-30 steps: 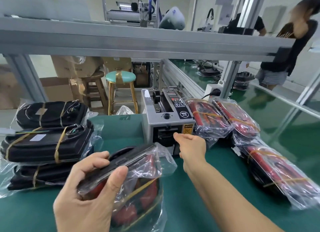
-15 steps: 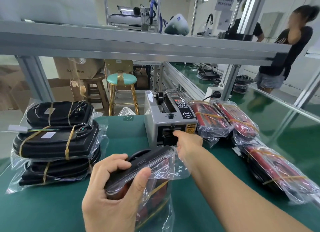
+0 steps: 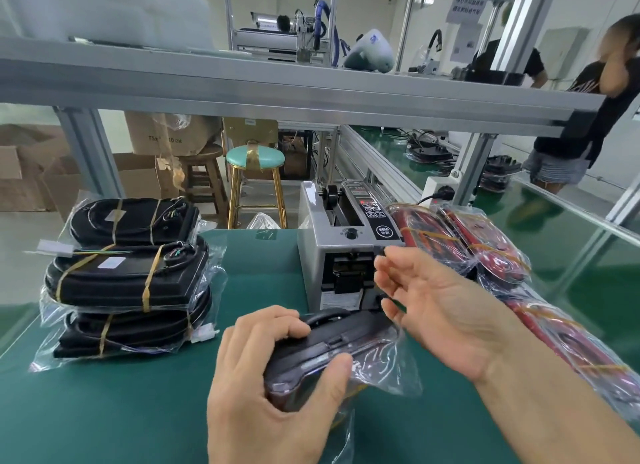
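Worker's L hand (image 3: 277, 387) grips the bagged black part (image 3: 332, 351) from above. Fingers are curled over its top edge and the thumb is clamped on the near side. The part sits low over the green bench mat (image 3: 104, 411), just in front of the tape dispenser (image 3: 341, 255), with the bag's loose end trailing down towards the worker.

Diff vs 0.5 s ago: the R hand (image 3: 446, 311) has come back off the dispenser's front slot. It's now turned palm-up beside the machine and right over the far end of the bag. Its fingers (image 3: 391, 273) are loose and spread, curled round nothing I can make out. Whether clear tape sticks to a fingertip, can't tell. L hand's hold is the same as before, and the part has shifted a bit to the right, closer to the dispenser.

Stack of black bagged units (image 3: 128, 276) sits at the L side of the mat. Red bagged units (image 3: 460, 245) lie to the R of the dispenser. A teal stool (image 3: 255, 158) stands beyond the bench.
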`<state>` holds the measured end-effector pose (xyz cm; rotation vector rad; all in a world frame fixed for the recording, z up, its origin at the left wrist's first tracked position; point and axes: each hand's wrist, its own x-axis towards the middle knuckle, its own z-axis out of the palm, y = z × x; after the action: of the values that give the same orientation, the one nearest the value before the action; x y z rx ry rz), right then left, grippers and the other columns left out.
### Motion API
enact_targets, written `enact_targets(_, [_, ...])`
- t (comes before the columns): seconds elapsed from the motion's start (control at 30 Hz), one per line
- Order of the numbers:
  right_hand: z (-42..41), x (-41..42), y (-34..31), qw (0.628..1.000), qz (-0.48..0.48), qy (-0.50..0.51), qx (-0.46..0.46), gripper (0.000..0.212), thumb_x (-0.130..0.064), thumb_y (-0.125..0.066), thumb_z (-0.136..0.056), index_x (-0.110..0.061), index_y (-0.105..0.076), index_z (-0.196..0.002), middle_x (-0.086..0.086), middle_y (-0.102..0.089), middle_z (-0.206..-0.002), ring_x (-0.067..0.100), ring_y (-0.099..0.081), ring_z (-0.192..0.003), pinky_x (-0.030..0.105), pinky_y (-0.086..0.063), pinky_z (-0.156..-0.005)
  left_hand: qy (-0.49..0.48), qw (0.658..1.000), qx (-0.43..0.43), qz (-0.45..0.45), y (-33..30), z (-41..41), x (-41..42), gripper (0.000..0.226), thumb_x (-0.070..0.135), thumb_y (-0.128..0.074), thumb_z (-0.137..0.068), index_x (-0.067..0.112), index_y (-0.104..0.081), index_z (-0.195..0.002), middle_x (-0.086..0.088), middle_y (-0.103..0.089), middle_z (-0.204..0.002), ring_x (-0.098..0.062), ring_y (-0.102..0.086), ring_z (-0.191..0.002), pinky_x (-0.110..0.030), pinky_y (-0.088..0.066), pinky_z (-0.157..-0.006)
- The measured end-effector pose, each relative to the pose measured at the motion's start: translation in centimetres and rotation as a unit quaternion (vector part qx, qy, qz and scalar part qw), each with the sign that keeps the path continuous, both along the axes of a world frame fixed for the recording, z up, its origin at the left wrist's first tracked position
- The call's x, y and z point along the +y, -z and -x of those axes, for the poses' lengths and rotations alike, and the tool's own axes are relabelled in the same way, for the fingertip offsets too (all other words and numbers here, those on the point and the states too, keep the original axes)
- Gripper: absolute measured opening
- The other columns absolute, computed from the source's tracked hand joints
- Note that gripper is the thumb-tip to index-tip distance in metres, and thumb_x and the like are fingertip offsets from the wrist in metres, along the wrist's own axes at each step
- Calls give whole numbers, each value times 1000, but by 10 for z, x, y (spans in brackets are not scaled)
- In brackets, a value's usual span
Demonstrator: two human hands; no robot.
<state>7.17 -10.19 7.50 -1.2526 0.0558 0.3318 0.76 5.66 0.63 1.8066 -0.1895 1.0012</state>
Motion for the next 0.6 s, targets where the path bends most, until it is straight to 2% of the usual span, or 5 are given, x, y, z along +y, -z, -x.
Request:
enact_targets(0.13, [27, 14, -5, 995, 55, -82, -35, 21, -28, -80, -54, -18, -77, -72, -5, -71, -91, 12, -66, -86, 36, -55, -83, -15, 1000, -17, -17, 0, -1, -3, 30, 40, -73, -66, 16, -66, -82, 5, -61, -93, -14, -58, -85, -16, -44, -76])
enact_targets(0.2, [32, 19, 0, 991, 106, -63, -53, 28, -29, -78, -58, -9, -77, -77, -13, -68, -109, 5, -60, -110, 41, -43, -103, -30, 999, -31, -27, 3, -1, -5, 31, 37, -74, -67, 12, -68, -84, 0, -59, -90, -14, -57, -83, -14, -44, -75])
enact_targets(0.27, [34, 19, 4, 991, 116, -42, -54, 22, -25, -74, -62, -6, -76, -72, -19, -66, -112, -4, -50, -120, 34, -35, -106, -32, 999, -35, -22, 5, 0, -7, 37, 37, -75, -67, 11, -68, -92, -1, -59, -91, -17, -59, -84, -17, -46, -75])
enact_targets(0.4, [38, 20, 5, 993, 105, -38, -39, 30, -21, -73, -61, 2, -75, -81, -14, -70, -107, -8, -50, -117, 34, -32, -109, -48, 998, -34, -11, 6, 2, -13, 43, 36, -75, -67, 15, -63, -102, 3, -57, -94, -18, -57, -85, -18, -47, -76])
enact_targets(0.6, [40, 19, 2, 991, 125, -34, -23, 42, -24, -72, -54, 4, -73, -86, -12, -70, -109, 1, -56, -114, 33, -33, -109, -74, 996, -49, -28, 6, 2, -19, 34, 33, -77, -69, 18, -66, -98, -5, -56, -92, -30, -58, -80, -39, -51, -66])
